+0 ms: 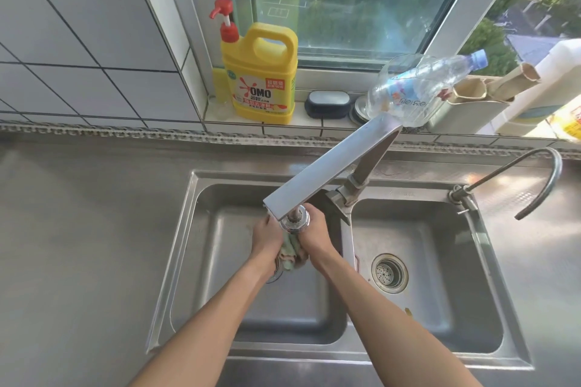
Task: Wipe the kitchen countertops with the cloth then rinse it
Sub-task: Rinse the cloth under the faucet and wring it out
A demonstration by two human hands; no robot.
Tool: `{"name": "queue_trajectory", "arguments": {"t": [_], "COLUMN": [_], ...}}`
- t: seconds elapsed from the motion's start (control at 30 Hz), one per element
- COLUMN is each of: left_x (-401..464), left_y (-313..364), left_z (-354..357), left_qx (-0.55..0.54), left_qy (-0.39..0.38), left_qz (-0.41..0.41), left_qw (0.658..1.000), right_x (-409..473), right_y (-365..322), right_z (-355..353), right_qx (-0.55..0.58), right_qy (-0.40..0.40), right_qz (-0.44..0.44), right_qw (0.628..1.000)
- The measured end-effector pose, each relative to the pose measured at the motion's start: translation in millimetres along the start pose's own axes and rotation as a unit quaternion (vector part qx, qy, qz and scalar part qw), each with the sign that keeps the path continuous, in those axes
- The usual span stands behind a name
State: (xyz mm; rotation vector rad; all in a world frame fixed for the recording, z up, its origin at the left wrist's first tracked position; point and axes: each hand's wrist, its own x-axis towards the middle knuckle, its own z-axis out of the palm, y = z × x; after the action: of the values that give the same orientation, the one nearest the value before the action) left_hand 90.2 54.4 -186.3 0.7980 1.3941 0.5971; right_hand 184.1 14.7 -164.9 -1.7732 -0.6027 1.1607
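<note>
Both hands bunched round the pale green and pink crumpled cloth (290, 253), left hand (267, 237) and right hand (314, 234) gripping it from either side, directly under the round chrome spout head (295, 219) of the long flat steel tap (330, 166), over the left basin of the stainless double sink (176, 258). Rinse step, wiping looks done. Water flow not discernible. Next likely: rub, wring out over basin. Steel surface (88, 198) around sink. On sill: yellow handled detergent jug with red pump (261, 72), label reads "OMO"; clear plastic bottle, blue cap (421, 85), print partly legible, unsure
</note>
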Motion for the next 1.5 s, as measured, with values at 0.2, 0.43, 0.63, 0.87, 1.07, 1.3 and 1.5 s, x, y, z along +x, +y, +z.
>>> {"name": "queue_trajectory", "arguments": {"t": [0.2, 0.43, 0.63, 0.87, 1.07, 1.3, 1.5], "left_x": [6, 2, 8, 18, 12, 14, -1], "left_y": [-2, -14, -18, -24, -29, -9, -16], "left_z": [10, 27, 29, 24, 31, 24, 30], "left_qx": [-0.049, -0.058, 0.0, -0.03, 0.004, -0.07, 0.027], "left_qy": [0.01, -0.006, 0.038, 0.041, 0.02, 0.03, -0.041], "left_qz": [-0.052, -0.076, 0.0, -0.055, -0.019, -0.106, 0.002], "left_qw": [0.997, 0.995, 0.999, 0.997, 1.0, 0.991, 0.999], "right_x": [-4, 10, 18, 1, 24, -6, 33], "right_y": [18, 14, 22, 39, 36, 37, 28], "right_z": [11, 4, 7, 16, 6, 18, 0], "right_qx": [-0.102, -0.201, -0.111, -0.131, -0.099, -0.129, -0.066], "right_qy": [0.042, 0.057, 0.116, 0.092, 0.152, 0.102, 0.147], "right_qz": [-0.008, -0.028, 0.023, -0.02, 0.017, -0.058, -0.02], "right_qw": [0.994, 0.977, 0.987, 0.987, 0.983, 0.985, 0.987]}}
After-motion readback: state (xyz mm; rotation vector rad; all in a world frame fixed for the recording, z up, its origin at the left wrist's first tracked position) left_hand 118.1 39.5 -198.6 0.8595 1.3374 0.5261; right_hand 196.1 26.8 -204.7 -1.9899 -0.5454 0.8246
